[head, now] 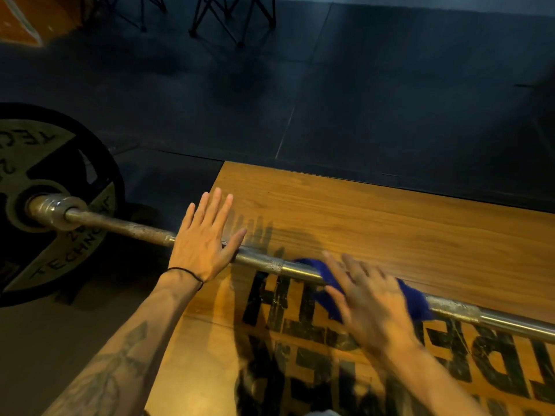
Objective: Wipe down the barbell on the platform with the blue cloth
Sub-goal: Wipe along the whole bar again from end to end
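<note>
Barbell (264, 262) lying across the wooden platform (375, 220), running from the plate (51, 205) at the left, off the wood over dark floor, down to the right edge of view. Blue cloth (417, 304) draped over the shaft near mid-span, pressed there by the right hand (369, 304) with fingers spread and fairly straight; blurred, so probably caught mid-stroke, and impossible to say whether the thumb hooks under the shaft. Left hand (204, 235) laid flat on the shaft just beside the platform's left edge, fingers straight and apart, seemingly steadying against rolling. Hands apart, with a bare stretch of shaft between. Wiping judged under way, not finished: shaft near the plate looking dull, rusty and speckled, likely untouched; steel just left of the cloth smoother and brighter, though perhaps only plain versus knurled sections. Probably left to do: the length under and beyond the left hand, the sleeve by the plate, and the right-hand run out of view. Black lettering (300, 319) on the wood beneath; folding-chair legs (234, 22) on the floor beyond.
</note>
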